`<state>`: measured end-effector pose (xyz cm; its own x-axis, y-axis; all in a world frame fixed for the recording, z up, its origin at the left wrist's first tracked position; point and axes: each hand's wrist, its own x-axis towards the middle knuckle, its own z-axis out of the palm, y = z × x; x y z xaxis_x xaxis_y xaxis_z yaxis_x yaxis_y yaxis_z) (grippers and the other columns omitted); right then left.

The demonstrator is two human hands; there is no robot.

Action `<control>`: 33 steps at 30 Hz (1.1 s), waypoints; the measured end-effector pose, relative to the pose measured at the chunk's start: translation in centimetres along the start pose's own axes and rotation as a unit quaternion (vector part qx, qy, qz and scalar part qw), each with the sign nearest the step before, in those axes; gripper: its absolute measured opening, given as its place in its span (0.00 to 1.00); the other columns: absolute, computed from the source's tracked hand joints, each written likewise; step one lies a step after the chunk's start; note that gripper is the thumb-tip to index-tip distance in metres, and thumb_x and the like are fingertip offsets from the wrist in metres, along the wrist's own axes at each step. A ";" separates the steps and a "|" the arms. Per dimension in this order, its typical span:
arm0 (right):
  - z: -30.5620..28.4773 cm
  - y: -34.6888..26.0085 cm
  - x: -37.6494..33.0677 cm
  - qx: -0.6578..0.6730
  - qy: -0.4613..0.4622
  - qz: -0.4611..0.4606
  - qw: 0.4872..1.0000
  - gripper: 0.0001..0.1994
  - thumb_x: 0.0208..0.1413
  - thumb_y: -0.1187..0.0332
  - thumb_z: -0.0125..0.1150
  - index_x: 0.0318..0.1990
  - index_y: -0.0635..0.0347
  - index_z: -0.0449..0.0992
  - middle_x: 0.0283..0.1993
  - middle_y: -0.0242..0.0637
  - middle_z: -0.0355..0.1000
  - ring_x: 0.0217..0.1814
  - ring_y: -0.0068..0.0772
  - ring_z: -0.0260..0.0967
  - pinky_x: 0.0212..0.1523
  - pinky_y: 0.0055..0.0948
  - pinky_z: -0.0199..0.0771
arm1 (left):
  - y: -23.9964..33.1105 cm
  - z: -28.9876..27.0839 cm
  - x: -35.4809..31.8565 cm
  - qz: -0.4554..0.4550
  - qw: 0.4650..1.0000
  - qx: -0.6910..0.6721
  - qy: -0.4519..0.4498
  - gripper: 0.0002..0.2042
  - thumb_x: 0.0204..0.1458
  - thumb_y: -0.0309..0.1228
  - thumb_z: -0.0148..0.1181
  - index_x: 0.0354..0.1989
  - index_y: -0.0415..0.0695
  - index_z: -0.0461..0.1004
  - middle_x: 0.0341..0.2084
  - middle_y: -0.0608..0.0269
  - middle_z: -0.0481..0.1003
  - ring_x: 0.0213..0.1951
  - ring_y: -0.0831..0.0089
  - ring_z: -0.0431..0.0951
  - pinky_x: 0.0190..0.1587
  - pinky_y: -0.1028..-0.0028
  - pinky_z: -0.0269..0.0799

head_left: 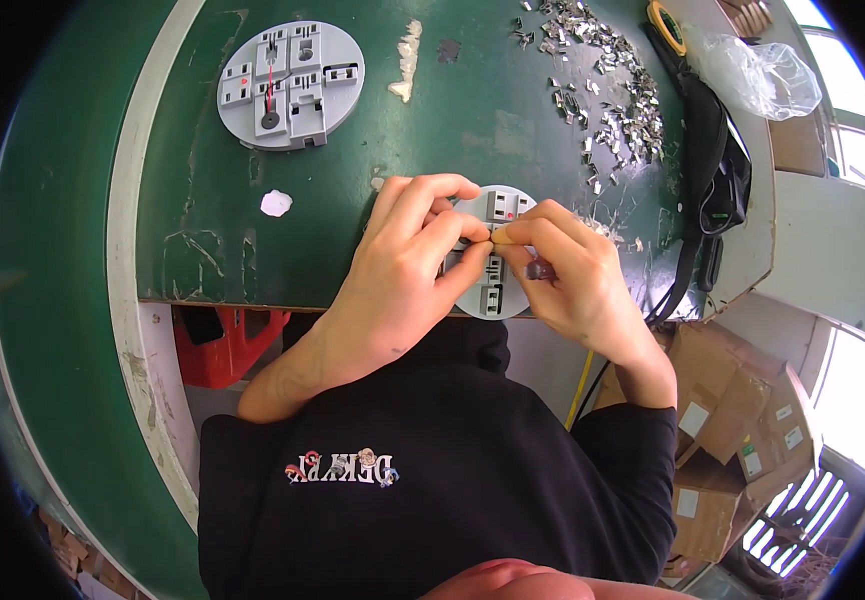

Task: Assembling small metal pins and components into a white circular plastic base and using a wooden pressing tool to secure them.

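A grey round plate with raised slotted blocks [492,306] lies under both hands at the table's near edge. My left hand [407,245] reaches over its left side, thumb and forefinger pinched together near the plate's middle. Whatever those fingertips hold is too small and covered to make out. From the other side my right hand [577,275] meets them, its thumb and forefinger also closed, fingertips almost touching the left ones. A dark, rounded handle end [539,270] shows in the right hand's curled fingers; the rest of it is hidden.
A similar grey round plate [236,120] with slotted blocks and a red wire sits at the far left of the green table [322,230]. Many small metal clips [627,115] are scattered far right, beside a black bag [717,170] and a clear plastic bag [752,75]. Cardboard boxes [727,400] stand lower right.
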<state>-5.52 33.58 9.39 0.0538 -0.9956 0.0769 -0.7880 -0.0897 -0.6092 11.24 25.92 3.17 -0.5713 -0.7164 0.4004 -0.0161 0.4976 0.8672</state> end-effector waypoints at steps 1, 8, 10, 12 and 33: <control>0.0 0.0 0.0 -0.001 -0.001 -0.001 1.000 0.06 0.50 0.84 0.62 0.35 0.67 0.76 0.35 0.36 0.72 0.25 0.27 0.62 0.27 0.23 0.63 | 0.0 0.0 0.0 0.000 1.000 0.000 0.001 0.07 0.45 0.17 0.66 0.33 0.39 0.77 0.50 0.61 0.72 0.40 0.71 0.67 0.40 0.76 0.66; 0.5 -0.2 -0.1 -0.001 0.015 0.021 1.000 0.06 0.49 0.84 0.62 0.34 0.66 0.76 0.34 0.35 0.72 0.24 0.25 0.61 0.26 0.23 0.63 | 0.1 -0.1 0.0 -0.004 1.000 0.004 -0.006 0.07 0.46 0.17 0.65 0.33 0.39 0.77 0.50 0.61 0.72 0.40 0.71 0.67 0.40 0.76 0.66; 0.8 -0.1 -0.2 -0.022 0.017 0.011 1.000 0.05 0.49 0.84 0.62 0.33 0.66 0.76 0.33 0.34 0.73 0.24 0.25 0.61 0.25 0.22 0.62 | 0.2 -0.1 0.1 -0.005 1.000 0.011 -0.011 0.07 0.46 0.17 0.65 0.33 0.39 0.77 0.50 0.61 0.73 0.41 0.71 0.67 0.40 0.76 0.66; 0.7 0.2 -0.1 -0.009 0.014 0.014 1.000 0.05 0.49 0.84 0.62 0.33 0.66 0.76 0.33 0.34 0.73 0.24 0.24 0.61 0.25 0.22 0.62 | 0.0 -0.1 0.1 -0.002 1.000 0.017 -0.017 0.08 0.46 0.17 0.66 0.34 0.39 0.77 0.50 0.61 0.72 0.42 0.70 0.68 0.41 0.75 0.67; 3.2 -0.9 1.3 0.555 0.242 -0.101 0.789 0.19 0.67 0.69 0.40 0.19 0.51 0.55 0.14 0.30 0.55 0.16 0.21 0.41 0.17 0.24 0.47 | -0.1 -0.7 0.2 0.045 0.977 0.109 -0.180 0.52 0.35 0.41 0.77 0.69 0.34 0.54 0.66 0.48 0.59 0.65 0.53 0.58 0.65 0.57 0.58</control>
<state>-2.80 32.25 7.54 -0.3427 -0.8549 0.3896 0.2450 -0.4817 -0.8414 11.69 25.40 3.31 -0.8291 -0.4662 0.3086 -0.1045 0.6714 0.7337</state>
